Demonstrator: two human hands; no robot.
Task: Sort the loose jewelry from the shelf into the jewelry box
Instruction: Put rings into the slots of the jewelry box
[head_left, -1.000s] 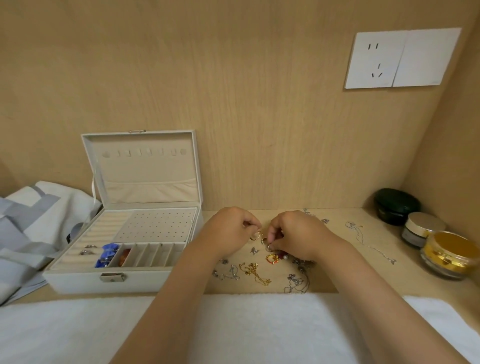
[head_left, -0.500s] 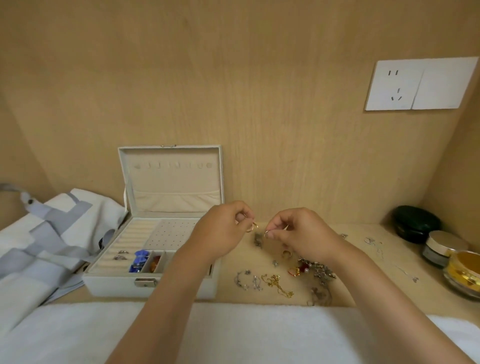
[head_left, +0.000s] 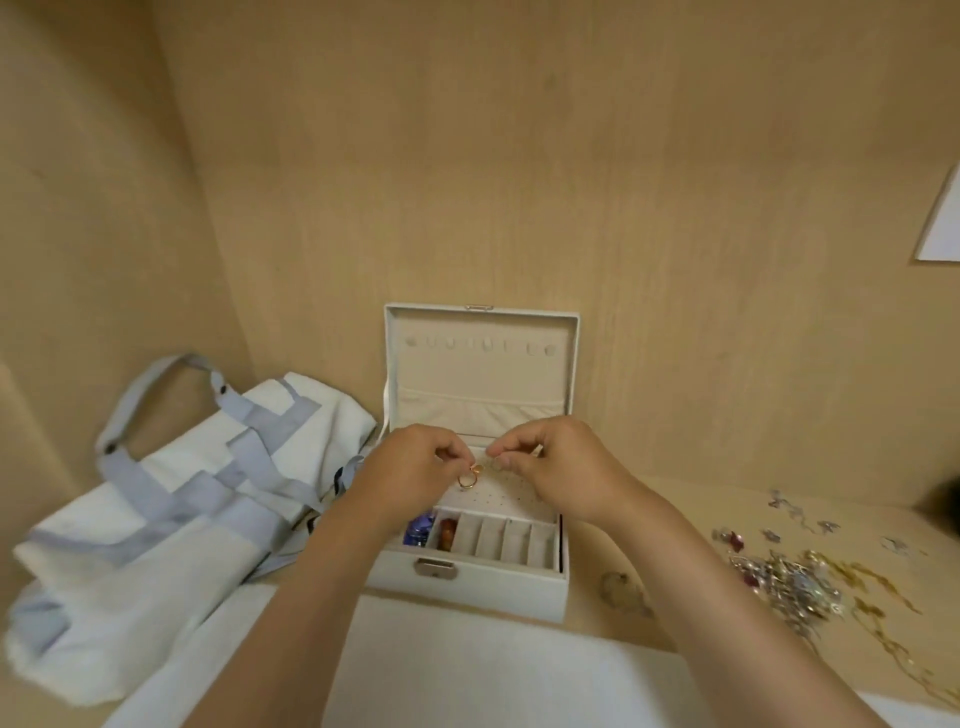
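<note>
The white jewelry box (head_left: 467, 584) stands open on the shelf, lid upright against the back wall. Both my hands hover over its tray. My left hand (head_left: 415, 473) pinches a gold ring (head_left: 467, 479) above the perforated earring panel. My right hand (head_left: 558, 467) pinches a small thin piece at its fingertips; what it is I cannot tell. A blue item (head_left: 420, 529) and an amber item (head_left: 447, 535) lie in the front slots. Loose jewelry (head_left: 789, 577) is heaped on the shelf to the right.
A white and grey-blue cloth bag (head_left: 171, 519) lies left of the box. A white towel (head_left: 493, 670) covers the near shelf edge. A gold chain (head_left: 883, 623) trails near the right border. A white wall plate (head_left: 943, 228) shows at the right.
Both hands have lifted from the jewelry heap and travelled left over the open box, each carrying a small piece. My view has swung left, so the jars have left the frame.
</note>
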